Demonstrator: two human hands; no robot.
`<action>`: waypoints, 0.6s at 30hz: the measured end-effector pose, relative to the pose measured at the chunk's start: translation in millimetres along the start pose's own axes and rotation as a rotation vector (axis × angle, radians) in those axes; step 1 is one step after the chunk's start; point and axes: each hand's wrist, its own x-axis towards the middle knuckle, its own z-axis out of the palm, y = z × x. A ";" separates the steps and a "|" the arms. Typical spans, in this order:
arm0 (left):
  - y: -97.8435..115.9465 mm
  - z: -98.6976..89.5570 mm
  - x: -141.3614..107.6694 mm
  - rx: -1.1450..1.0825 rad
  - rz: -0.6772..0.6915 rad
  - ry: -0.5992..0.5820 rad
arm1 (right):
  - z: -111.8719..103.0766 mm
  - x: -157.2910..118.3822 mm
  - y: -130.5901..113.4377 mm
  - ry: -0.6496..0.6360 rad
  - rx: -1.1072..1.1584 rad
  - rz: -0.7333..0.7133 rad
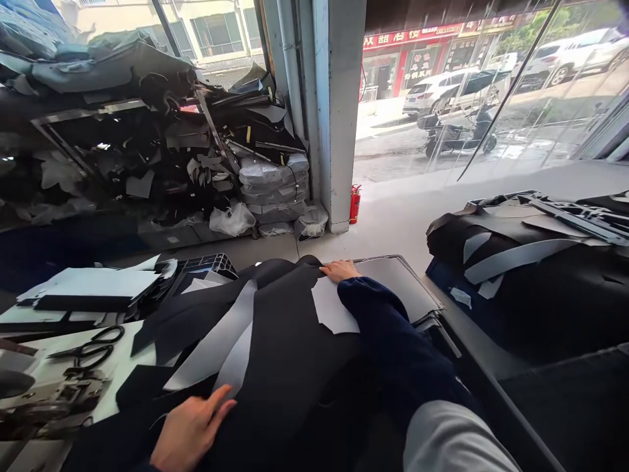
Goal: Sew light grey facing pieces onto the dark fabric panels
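Note:
A large black sheet of material point(295, 328) lies across the middle, with grey-white pieces point(216, 347) showing at its left side. My right hand point(340, 270) rests at the sheet's far edge, fingers extended to the left, near a white angular patch point(334, 307). At the lower left, my left hand point(194, 423) is over the black material; its thumb and index finger are apart and point at the tip of a grey-white piece. Nothing shows between those fingers, and its other fingers are curled.
Black scissors point(91, 351) lie on a pale table at the left, beside a metal machine part point(54, 400). Stacked panels point(93, 285) stand behind them. At the right is a heap of black material point(521, 275). A fire extinguisher point(354, 204) stands by the pillar.

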 end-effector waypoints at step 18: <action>78.0 112.8 -27.4 -0.074 -0.227 -0.207 | 14.2 27.0 9.5 -0.077 -0.042 0.067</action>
